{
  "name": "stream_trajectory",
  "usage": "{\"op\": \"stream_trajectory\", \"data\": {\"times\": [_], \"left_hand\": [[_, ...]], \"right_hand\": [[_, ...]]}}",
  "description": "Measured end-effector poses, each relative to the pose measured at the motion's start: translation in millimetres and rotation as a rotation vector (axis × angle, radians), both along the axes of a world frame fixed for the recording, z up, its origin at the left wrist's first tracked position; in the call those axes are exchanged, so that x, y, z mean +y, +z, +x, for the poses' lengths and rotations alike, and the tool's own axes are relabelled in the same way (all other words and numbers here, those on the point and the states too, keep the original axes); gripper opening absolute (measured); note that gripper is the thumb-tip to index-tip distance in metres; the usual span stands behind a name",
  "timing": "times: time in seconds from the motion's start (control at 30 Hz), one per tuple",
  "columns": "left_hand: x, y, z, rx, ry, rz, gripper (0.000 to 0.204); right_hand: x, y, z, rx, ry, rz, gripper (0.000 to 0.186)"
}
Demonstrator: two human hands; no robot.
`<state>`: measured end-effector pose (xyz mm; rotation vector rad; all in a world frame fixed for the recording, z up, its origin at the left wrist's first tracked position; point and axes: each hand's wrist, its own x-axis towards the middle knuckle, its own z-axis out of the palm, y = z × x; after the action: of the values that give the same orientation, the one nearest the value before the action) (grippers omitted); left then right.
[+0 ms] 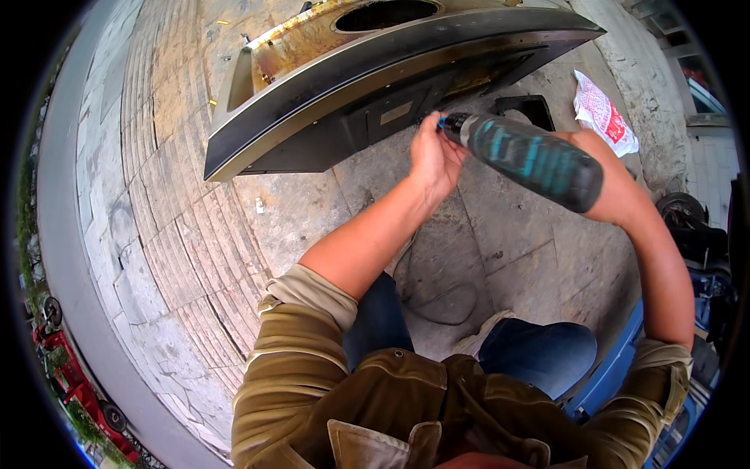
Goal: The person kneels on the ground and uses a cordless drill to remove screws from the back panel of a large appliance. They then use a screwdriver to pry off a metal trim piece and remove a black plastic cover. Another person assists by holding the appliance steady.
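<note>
A black and teal cordless drill points left toward the underside of a large dark metal appliance, which looks like a range hood. My right hand is closed round the drill's grip, mostly hidden behind its blurred body. My left hand is at the drill's front end, with thumb and fingers together beside the blue-ringed tip. Whatever those fingers pinch is too small to make out. The hood stands tilted on the pavement, its upper side stained yellow-brown round an oval-looking opening. A light label sits on its dark panel.
A black square frame-like part lies beside the hood. Right of it is a white and red plastic bag. A thin cable curls on the paving between my knees. Blue metal framing stands close by my right arm.
</note>
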<state>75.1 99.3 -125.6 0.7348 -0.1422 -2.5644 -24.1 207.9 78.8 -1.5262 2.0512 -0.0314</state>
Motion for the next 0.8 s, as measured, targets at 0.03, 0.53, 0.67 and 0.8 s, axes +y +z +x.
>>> {"op": "stream_trajectory", "data": {"times": [0.03,0.53,0.67,0.8], "left_hand": [[-7.2,-2.2,4.7,0.045,0.047,-0.078,0.022],[1.1,4.3,23.5,0.024,-0.213,-0.849,0.027],[-4.6,6.1,26.2,-0.04,-0.229,-0.903,0.029],[-9.9,-1.9,34.2,-0.176,-0.454,-1.159,0.036]], "right_hand": [[14.1,-11.8,-4.3,-0.087,0.0,-0.114,0.033],[142.0,-170.9,69.9,-0.873,-0.856,-0.467,0.021],[137.1,-177.1,70.7,-0.717,-0.75,-0.51,0.02],[146.6,-187.5,69.2,-0.726,-0.82,-0.511,0.018]]}}
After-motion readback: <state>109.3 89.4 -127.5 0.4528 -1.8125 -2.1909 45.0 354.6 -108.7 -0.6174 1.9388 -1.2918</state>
